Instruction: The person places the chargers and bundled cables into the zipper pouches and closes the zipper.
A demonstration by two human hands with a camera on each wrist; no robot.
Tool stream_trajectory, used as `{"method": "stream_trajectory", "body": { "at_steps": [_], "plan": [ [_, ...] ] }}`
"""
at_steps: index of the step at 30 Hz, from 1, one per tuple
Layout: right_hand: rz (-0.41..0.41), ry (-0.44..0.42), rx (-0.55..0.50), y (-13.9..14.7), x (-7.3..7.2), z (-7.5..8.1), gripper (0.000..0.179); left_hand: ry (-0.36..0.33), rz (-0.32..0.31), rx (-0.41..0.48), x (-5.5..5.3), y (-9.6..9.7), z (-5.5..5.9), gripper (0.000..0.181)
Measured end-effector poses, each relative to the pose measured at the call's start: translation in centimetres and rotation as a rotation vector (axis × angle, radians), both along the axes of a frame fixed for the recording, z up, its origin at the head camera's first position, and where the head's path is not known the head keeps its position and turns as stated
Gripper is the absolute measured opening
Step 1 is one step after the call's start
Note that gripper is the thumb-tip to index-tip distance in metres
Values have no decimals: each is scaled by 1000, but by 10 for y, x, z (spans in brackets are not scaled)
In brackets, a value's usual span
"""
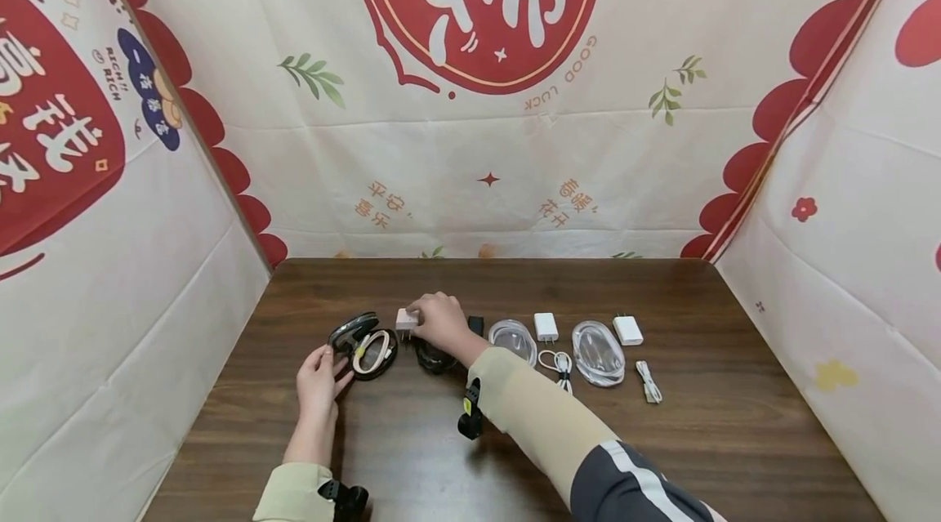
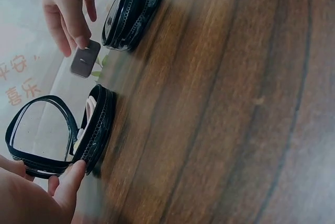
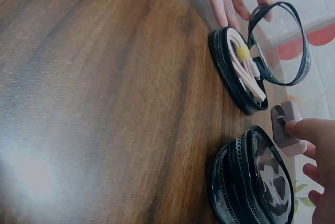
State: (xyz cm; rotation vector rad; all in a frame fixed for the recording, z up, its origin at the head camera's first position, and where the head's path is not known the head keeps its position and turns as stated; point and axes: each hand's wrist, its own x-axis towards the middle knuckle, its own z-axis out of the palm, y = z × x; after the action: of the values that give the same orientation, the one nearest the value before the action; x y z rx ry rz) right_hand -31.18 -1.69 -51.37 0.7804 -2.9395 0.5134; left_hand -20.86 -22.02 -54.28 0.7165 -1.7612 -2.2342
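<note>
My left hand (image 1: 318, 381) pinches the edge of a round clear case with black zip trim (image 3: 224, 67), its see-through lid standing raised. Inside lies a coiled pale cable (image 3: 246, 77) bound with a yellow tie. Above the table and beside that case, my right hand (image 1: 443, 324) holds a pale pink plug charger (image 3: 285, 130) between thumb and fingers, its two metal prongs showing in the right wrist view. A second round black-trimmed case (image 2: 128, 20), lid down, stands just right of the open one, partly behind the right forearm in the head view.
Rightward along the table (image 1: 412, 457) lie two clear round cases (image 1: 599, 353), two white chargers (image 1: 546, 327) and two white bundled cables (image 1: 648, 381). A black block (image 1: 476, 325) shows behind the right wrist. Printed cloth walls (image 1: 470, 211) enclose the back and sides.
</note>
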Motion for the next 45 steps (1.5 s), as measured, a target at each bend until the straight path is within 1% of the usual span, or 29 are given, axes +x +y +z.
{"method": "stream_trajectory", "body": {
  "at_steps": [7, 10, 13, 14, 17, 20, 21, 24, 28, 32, 38, 41, 45],
  "plan": [
    [0, 16, -60, 4, 14, 5, 32, 3, 16, 30, 4, 6, -1, 39],
    [5, 34, -75, 3, 21, 6, 31, 13, 26, 32, 5, 10, -3, 39],
    [17, 53, -78, -1, 27, 7, 31, 49, 46, 42, 9, 14, -4, 37],
    [19, 60, -74, -2, 30, 8, 31, 86, 57, 67, 11, 14, -5, 35],
    [21, 58, -72, -7, 37, 10, 30, 119, 69, 87, 16, 17, -3, 34],
    [26, 65, -59, -13, 43, 10, 30, 93, 82, 85, 18, 20, 0, 34],
    [31, 65, -53, -14, 45, 9, 30, 56, 83, 64, 18, 22, 1, 36],
    [54, 84, -24, -19, 50, 5, 29, 19, 86, 68, 19, 25, 3, 38],
    [71, 112, 22, -23, 57, 0, 26, 14, 84, 79, 24, 32, 3, 39],
    [75, 161, 65, -25, 61, -3, 22, 10, 88, 65, 26, 37, 3, 40],
    [92, 289, 112, -27, 64, -12, 15, 6, 68, 74, 29, 40, 3, 45],
    [100, 333, 136, -29, 65, -16, 9, 9, 70, 78, 30, 40, 1, 45],
    [103, 348, 158, -32, 66, -17, 4, 11, 76, 70, 30, 39, 0, 45]
  ]
}}
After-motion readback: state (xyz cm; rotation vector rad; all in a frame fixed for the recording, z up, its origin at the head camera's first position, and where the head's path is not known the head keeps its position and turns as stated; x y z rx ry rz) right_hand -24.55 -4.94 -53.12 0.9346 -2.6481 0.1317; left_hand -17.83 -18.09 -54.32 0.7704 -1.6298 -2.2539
